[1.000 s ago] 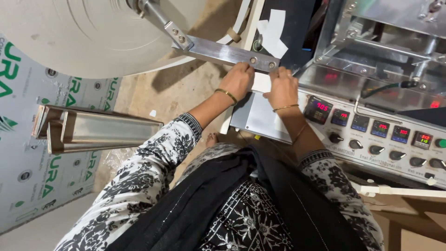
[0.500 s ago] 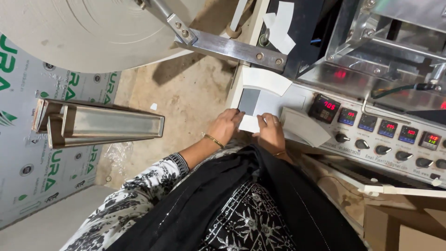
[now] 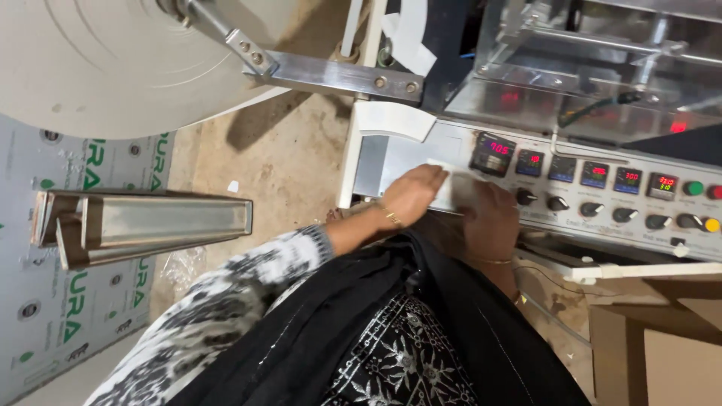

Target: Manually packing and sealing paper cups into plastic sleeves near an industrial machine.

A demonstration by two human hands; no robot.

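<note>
White film strip [image 3: 444,180] lies flat on the sloped metal face of the machine panel [image 3: 602,218], just left of the row of red digital readouts [image 3: 579,171]. Both hands on it.

- Left hand [image 3: 412,194]: palm down, fingers spread and flat on the strip, pressing it against the panel. Not clenched, nothing gripped. Thin bangle at the wrist.
- Right hand [image 3: 490,214]: blurred; lies over the strip's right part, just beside the left hand and close under the first black knob [image 3: 526,197]. Cannot tell whether it pinches the film or only presses on it.

Progress, as a judgement: the film looks laid in place along the panel but not let go, so the smoothing or seating seems midway. Above the hands a curved white guide [image 3: 391,120] carries more film toward the large white roll [image 3: 98,60] at top left; whether the strip is joined to that length cannot be seen.

Surface: brushed steel panel, tilted, with readouts, black knobs, then green, red and yellow buttons at far right. Clear guard [image 3: 587,68] above it shows red reflections.

Room: bare dusty concrete floor [image 3: 278,165]. Steel bracket arm [image 3: 331,75] holds the roll. Folded metal channel [image 3: 143,225] juts out at left over a printed white-and-green sheet [image 3: 45,301]. Cardboard box [image 3: 662,346] at lower right. Person wears a patterned black-and-white sleeve and a dark scarf.
</note>
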